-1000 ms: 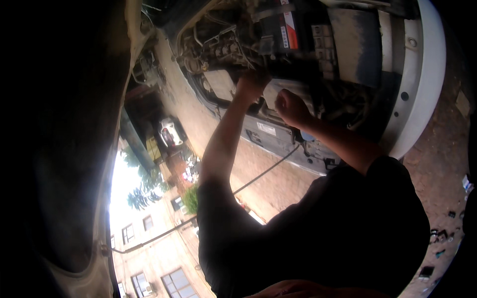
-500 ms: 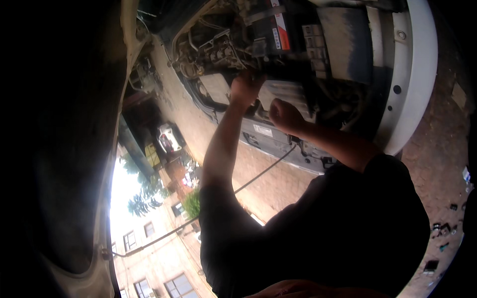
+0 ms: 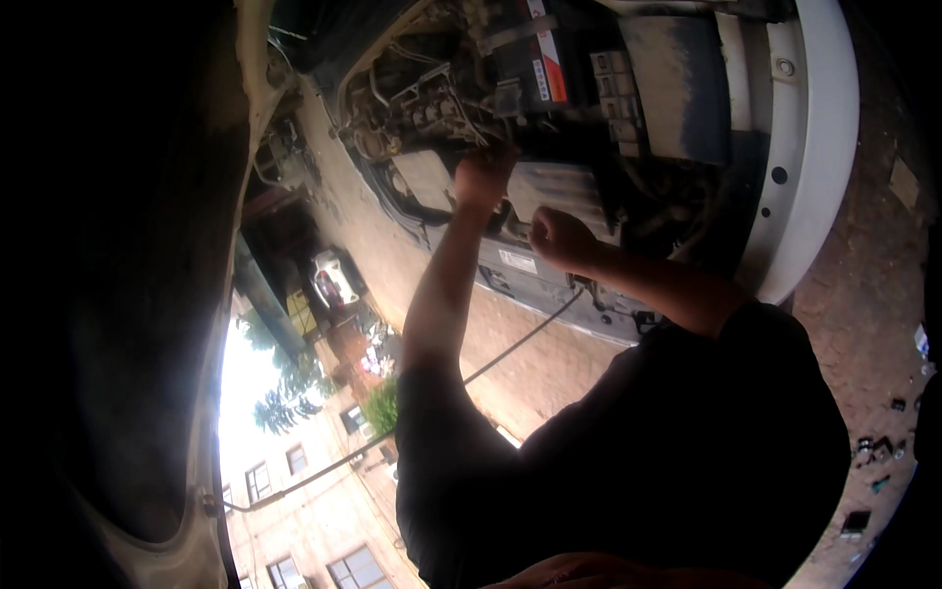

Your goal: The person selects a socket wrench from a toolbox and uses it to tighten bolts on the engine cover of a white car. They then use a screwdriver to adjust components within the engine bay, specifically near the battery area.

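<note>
Under a raised hood, both of my bare hands reach into a car's engine bay. My left hand (image 3: pixel 481 183) is closed with its fingers curled in the shadow beside a ribbed grey cover (image 3: pixel 557 187). Whatever its fingertips grip is hidden. Closer to the fender, my right hand (image 3: pixel 561 239) makes a fist at the lower edge of that cover. What it may hold does not show. A smooth pale cover (image 3: pixel 424 179) lies just left of my left hand. Beyond the hands is the exposed, dusty engine (image 3: pixel 432 113).
A black battery (image 3: pixel 515 64) with an orange and white label and a fuse box (image 3: pixel 616 103) sit beyond my hands. A thin prop rod (image 3: pixel 525 336) runs from the fender to the hood (image 3: pixel 128 294). Small dark parts (image 3: pixel 878 450) lie on the paving at right.
The view has shifted slightly. Both hands stay closed in nearly the same places, with only a small movement.
</note>
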{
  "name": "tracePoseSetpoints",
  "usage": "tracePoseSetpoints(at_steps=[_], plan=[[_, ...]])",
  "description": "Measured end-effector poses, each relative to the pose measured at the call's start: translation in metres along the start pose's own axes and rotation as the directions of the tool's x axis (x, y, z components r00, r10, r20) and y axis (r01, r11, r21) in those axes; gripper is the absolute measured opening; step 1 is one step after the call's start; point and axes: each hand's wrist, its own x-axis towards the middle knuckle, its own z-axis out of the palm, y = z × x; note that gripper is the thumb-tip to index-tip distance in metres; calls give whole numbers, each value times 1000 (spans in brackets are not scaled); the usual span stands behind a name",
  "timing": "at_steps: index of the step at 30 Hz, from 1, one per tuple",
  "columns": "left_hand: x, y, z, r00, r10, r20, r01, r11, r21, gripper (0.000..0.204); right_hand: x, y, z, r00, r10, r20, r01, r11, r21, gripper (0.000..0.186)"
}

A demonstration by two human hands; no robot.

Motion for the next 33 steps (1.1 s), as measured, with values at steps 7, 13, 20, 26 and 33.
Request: tracePoseSetpoints(at_steps=[7, 13, 20, 26, 33], plan=[[-2, 2, -2, 996, 25, -88, -19, 998, 65, 53, -1, 1, 3, 999, 41, 22, -41, 999, -10, 17], [0, 2, -6, 990, 109, -93, -116, 991, -73, 55, -1, 4, 3, 1000, 18, 23, -17, 999, -27, 17], [13, -22, 1, 992, 102, -74, -99, 994, 51, 52, -3, 5, 3, 999, 42, 34, -41, 999, -32, 18], [9, -4, -3, 1000, -25, -6, 25, 999, 22, 50, -4, 5, 1, 997, 68, 42, -66, 997, -41, 19], [7, -8, -4, 999, -13, -36, 11, 999, -38, 47, -5, 6, 1, 994, 71, 82, -67, 996, -55, 21]])
